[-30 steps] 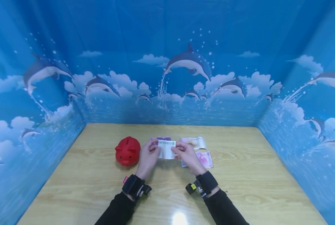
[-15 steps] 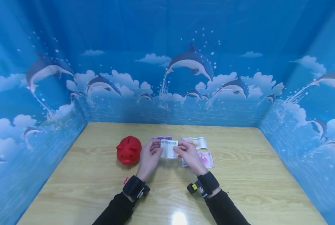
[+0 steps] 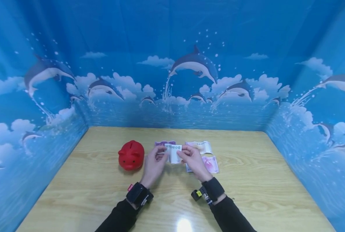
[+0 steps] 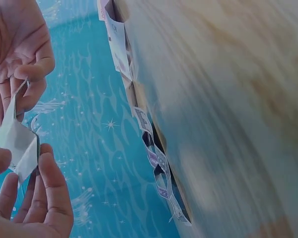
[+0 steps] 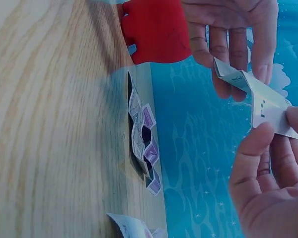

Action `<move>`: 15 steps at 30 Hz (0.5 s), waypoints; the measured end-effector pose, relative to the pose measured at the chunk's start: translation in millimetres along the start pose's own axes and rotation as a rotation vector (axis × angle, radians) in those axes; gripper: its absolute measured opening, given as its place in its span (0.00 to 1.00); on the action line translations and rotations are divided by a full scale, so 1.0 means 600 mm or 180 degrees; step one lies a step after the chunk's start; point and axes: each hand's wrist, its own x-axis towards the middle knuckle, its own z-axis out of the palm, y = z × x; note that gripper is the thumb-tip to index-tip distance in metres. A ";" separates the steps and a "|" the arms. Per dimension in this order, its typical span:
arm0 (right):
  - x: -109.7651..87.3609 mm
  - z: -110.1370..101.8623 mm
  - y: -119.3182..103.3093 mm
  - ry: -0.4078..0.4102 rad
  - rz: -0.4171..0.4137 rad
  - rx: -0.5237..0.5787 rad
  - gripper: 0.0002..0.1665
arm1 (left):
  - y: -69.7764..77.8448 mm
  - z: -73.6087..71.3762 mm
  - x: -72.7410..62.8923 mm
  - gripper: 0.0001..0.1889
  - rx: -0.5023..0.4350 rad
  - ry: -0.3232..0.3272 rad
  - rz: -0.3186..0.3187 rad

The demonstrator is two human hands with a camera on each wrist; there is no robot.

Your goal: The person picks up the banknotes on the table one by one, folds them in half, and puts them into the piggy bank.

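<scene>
The folded banknote is up in the air over the wooden table, held between the left hand and the right hand. It is in front of the purple banknote, with the red piggy bank just past the left hand and a pink banknote near the right hand. The right thumb presses on the front of the paper and the fingers go behind it, so that end is pinched. The left hand seems to pinch the other end the same way, with its fingers a bit apart. The paper should be very light and thin, easy to bend but with a little spring at the creases. It could slip out if the pinch is weak, and a hard pull might rip it, so the best place to hold is the two side edges, thumb in front and fingers behind. Its flat face looks back at the person, and a row of print runs along the top edge. A crease goes up and down, and the left part bends at it. What shows is about as wide as tall, so I cannot tell its long axis
</scene>
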 end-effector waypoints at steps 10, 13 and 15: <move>-0.002 0.002 -0.003 -0.0036 -0.0122 -0.0026 0.16 | 0.002 0.004 -0.004 0.20 0.0121 -0.0143 -0.0151; -0.003 0.003 -0.003 -0.0038 -0.0164 -0.0044 0.16 | 0.002 0.004 -0.004 0.20 0.0102 -0.0155 -0.0086; -0.004 0.003 -0.002 -0.0041 -0.0150 -0.0051 0.15 | 0.001 0.005 -0.005 0.20 0.0094 -0.0159 -0.0059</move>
